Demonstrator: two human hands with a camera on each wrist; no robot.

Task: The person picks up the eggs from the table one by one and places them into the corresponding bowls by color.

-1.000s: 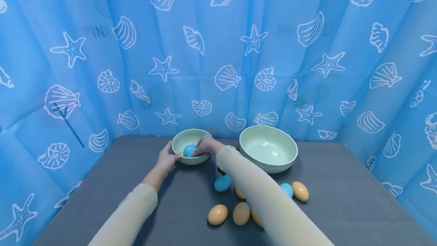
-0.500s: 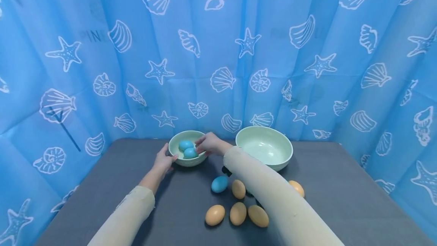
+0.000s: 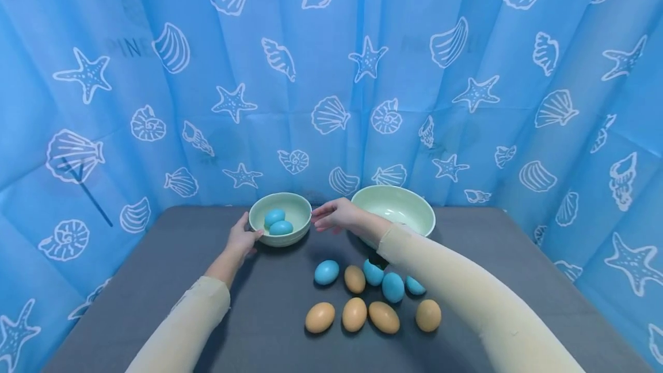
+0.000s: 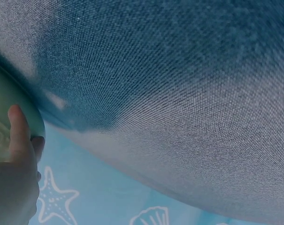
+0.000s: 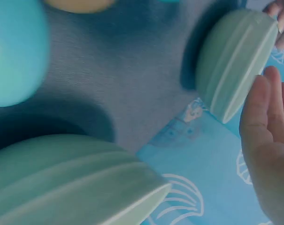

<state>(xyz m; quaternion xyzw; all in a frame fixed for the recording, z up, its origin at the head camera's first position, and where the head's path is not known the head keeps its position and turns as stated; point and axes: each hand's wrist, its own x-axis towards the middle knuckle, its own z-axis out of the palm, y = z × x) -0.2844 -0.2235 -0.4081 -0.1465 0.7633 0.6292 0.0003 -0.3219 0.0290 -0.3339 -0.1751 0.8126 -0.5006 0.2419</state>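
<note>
A small pale green bowl (image 3: 296, 212) with two blue eggs (image 3: 281, 228) inside stands near the back of the grey table. My left hand (image 3: 242, 239) grips its left side, thumb at the rim and fingers against the outer wall. In the left wrist view one finger of the left hand (image 4: 20, 145) lies along the ribbed wall. My right hand (image 3: 339, 214) holds nothing; its fingers are extended, their tips beside the small bowl's right rim. The right wrist view shows the same right hand (image 5: 271, 126) with straight fingers between both bowls.
A larger green bowl (image 3: 388, 200) stands at the back, partly behind my right forearm. Several blue eggs (image 3: 327, 272) and several tan eggs (image 3: 319, 318) lie in front on the grey table (image 3: 269, 321). A blue shell-patterned curtain (image 3: 279, 137) hangs right behind the table.
My right hand has let go of a blue egg in the small bowl and drawn out to the right. Both eggs stay inside. The left hand keeps its grip on the bowl.
</note>
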